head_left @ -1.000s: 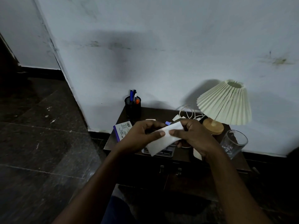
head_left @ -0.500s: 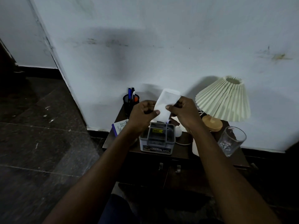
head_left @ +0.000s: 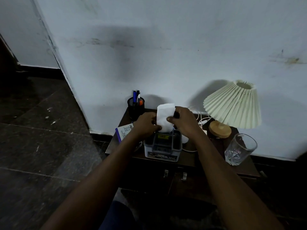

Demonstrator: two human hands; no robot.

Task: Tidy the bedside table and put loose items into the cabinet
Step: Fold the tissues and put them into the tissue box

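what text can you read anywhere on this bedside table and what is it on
"OPEL": front of the grey organiser box; rest of that strip blurred.
Yellow label on its top: blurred.
Blue-edged white packet: print too small.
Sticker on the glass: unreadable.
White paper: no print shows.

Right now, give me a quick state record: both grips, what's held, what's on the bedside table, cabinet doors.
left grip: pinches the paper's left edge
right grip: pinches the paper's right edge
paper: white, upright, lower end at the top of the grey box
grey box: on the table, front middle
pen cup: back left corner
booklet: left edge
lamp: back right
glass: front right
cabinet doors: shut
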